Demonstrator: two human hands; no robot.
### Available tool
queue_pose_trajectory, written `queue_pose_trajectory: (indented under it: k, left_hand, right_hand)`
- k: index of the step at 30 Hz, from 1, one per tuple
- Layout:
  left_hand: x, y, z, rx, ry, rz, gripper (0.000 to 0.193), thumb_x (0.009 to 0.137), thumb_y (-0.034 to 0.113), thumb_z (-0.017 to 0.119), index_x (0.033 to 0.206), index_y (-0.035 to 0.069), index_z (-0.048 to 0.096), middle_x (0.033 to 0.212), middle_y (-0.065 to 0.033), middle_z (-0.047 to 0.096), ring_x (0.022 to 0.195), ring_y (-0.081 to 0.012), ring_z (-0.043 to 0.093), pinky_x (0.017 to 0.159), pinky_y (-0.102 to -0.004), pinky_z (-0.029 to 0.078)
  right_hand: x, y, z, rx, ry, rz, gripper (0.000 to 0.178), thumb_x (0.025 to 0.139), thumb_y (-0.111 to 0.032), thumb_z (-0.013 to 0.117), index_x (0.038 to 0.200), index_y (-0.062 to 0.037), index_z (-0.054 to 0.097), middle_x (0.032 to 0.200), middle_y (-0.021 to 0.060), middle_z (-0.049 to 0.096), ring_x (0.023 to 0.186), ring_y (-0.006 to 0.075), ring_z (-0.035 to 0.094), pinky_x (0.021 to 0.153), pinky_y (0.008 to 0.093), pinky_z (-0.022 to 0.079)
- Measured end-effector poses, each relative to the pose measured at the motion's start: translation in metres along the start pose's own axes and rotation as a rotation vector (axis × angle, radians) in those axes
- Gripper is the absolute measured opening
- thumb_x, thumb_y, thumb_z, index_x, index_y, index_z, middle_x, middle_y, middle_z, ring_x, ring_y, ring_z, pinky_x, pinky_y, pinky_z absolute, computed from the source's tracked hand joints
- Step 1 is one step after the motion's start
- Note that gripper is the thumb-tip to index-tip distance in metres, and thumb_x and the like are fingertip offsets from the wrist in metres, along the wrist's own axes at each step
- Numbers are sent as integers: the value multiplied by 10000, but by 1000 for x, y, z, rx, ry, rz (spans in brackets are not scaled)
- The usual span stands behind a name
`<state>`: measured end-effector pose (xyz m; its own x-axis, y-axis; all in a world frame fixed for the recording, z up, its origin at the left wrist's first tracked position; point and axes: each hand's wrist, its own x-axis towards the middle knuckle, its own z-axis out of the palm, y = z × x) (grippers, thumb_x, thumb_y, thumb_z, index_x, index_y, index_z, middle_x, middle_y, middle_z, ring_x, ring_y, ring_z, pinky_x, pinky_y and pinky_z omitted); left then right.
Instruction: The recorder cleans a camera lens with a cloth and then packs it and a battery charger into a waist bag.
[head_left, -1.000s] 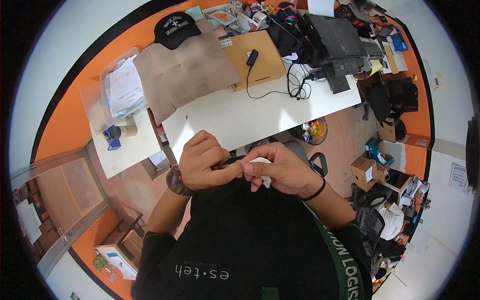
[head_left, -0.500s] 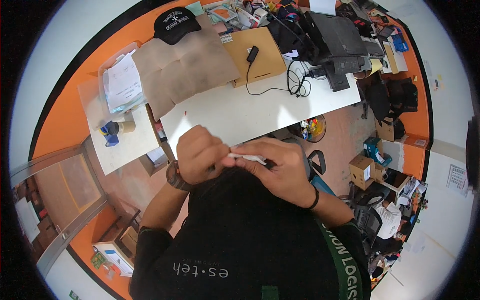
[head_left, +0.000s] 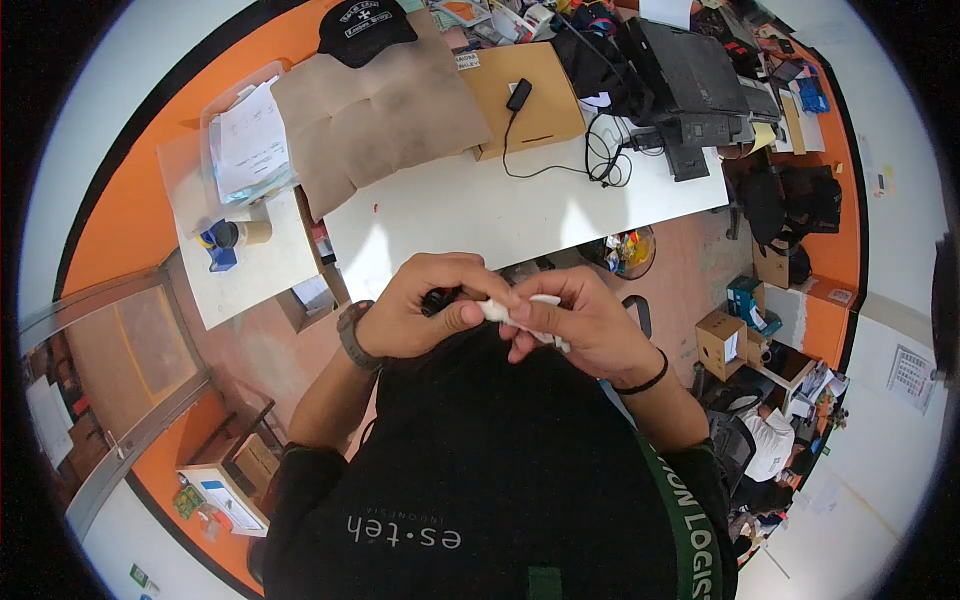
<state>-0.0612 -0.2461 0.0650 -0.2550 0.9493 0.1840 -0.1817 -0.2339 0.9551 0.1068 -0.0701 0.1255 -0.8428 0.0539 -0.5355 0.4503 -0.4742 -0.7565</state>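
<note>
A crumpled white tissue (head_left: 497,311) is pinched between both hands in front of my chest, its loose folds showing past the right fingers. My left hand (head_left: 425,305) grips one end with thumb and index finger. Curled within that same hand sits a small dark, shiny object (head_left: 437,300), too covered to name. My right hand (head_left: 585,318) closes thumb and fingers on the tissue's other side. Both hands are held near the front edge of the white table (head_left: 450,215).
On the table lie a beige cushion (head_left: 390,120) with a black cap (head_left: 366,32), a cardboard box (head_left: 540,115), a black cable (head_left: 540,175) and a black printer (head_left: 690,80). A waste bin (head_left: 632,252) stands beyond the table's right front edge. Someone in a white shirt (head_left: 768,443) sits at far right.
My left hand has turned from a fist to a pinch, uncovering the dark object. The right hand has moved slightly right, and the tissue now looks more bunched. The view has shifted slightly.
</note>
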Motion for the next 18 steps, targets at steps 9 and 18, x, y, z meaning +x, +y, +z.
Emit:
queue_pose_trajectory:
  k: [9,18]
  left_hand:
    - [-3,-18,3,-196,-22,14,249,908,291,876,1075,107,862,747,14,587,692,-117,474,636,-294,352]
    - [4,-20,19,-432,289,-36,655,836,301,957,1316,95,562,809,56,431,710,-55,384,667,-228,326]
  right_hand:
    - [-2,6,13,166,-76,-20,244,1048,-183,729,1169,29,721,1071,110,732,942,156,732,832,324,646]
    - [-3,4,16,-563,117,-530,234,988,-105,778,1217,-59,776,1047,78,770,911,151,726,783,281,561]
